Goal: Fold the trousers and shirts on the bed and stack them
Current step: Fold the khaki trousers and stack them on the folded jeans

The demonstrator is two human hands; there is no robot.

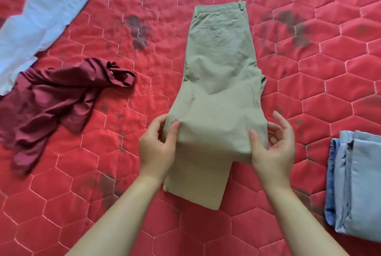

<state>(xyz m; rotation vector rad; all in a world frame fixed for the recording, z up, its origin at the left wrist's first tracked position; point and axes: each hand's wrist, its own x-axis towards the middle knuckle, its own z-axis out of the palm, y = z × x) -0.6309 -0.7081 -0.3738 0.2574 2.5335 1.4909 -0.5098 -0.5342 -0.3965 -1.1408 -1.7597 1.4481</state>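
The khaki trousers [220, 82] lie lengthwise mid-bed on the red quilted bed cover [206, 235], waistband at the far end. Both hands pinch a raised fold at their near part: the left hand [157, 149] on the left edge, the right hand [272, 148] on the right edge. A crumpled maroon shirt [55, 101] and a pale blue garment [37, 16] lie left; folded blue clothes [356, 189] sit near right.

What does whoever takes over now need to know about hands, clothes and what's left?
The left hand and right hand each pinch a side edge of the khaki trousers mid-length, waistband far.
Done: trousers halved leg on leg; blue garments lie folded at the right.
To do: finish the crosswise fold, fold the maroon shirt and pale blue garment, stack all.
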